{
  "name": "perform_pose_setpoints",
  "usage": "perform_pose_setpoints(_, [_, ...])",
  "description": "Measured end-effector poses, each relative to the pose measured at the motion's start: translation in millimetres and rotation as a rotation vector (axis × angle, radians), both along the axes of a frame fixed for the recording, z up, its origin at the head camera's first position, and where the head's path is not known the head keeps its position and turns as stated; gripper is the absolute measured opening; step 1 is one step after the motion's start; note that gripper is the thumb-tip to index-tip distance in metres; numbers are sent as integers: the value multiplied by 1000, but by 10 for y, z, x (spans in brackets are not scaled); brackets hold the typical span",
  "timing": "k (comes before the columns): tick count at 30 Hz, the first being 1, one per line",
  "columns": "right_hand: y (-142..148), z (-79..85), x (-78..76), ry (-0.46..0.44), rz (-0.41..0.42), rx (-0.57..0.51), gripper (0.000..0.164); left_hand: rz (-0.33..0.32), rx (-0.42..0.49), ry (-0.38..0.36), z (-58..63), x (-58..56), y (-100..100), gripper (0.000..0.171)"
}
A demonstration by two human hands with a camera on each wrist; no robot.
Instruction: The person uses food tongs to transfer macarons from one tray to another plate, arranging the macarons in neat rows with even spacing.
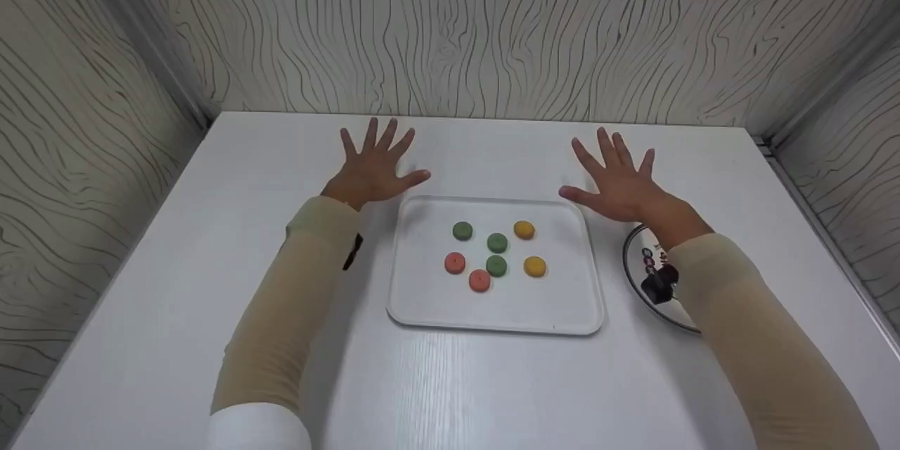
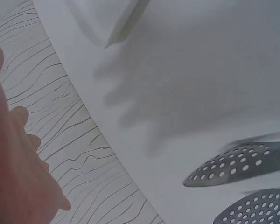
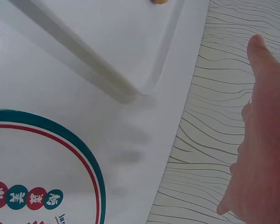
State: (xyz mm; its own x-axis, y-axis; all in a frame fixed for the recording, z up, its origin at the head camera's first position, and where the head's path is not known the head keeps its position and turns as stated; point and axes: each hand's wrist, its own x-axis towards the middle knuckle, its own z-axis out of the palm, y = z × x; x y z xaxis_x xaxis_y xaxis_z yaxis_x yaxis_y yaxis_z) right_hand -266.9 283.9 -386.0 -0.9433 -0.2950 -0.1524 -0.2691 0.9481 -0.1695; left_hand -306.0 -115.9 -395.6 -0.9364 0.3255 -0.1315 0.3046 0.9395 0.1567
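Observation:
My left hand (image 1: 373,169) is spread beyond the back left corner of a white rectangular tray (image 1: 492,328), holding nothing. Beyond the tray's back right corner, fingers also spread, my right hand (image 1: 619,186) is empty too. On the tray lie small round pieces: three green (image 1: 497,242), two coral-red (image 1: 455,263) and two yellow (image 1: 534,266). A white plate (image 3: 42,158) with a teal rim and printed characters is partly hidden by my right forearm in the head view. In the left wrist view, two dark grey perforated utensil heads (image 2: 233,163) lie on the table, their other ends out of frame.
The white table (image 1: 436,387) reaches back to a panel (image 1: 450,28) with wavy wood-grain lines, and similar panels stand at both sides. Black shapes (image 1: 659,285) show on the plate in the head view; whether they are printed I cannot tell.

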Motion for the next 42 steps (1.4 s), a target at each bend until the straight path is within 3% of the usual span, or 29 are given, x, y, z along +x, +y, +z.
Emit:
perform_pose_setpoints(19, [-31,5,216,13,59,24,91,-67,0,-12,-19,139,-60,88])
perform_pose_setpoints(32, [12,-20,332,31,94,28,91,-105,8,18,-73,266,-103,90])
perform_pose_setpoints(42, [96,-40,443,49,110,10,90,-104,10,19,-131,371,-163,89])
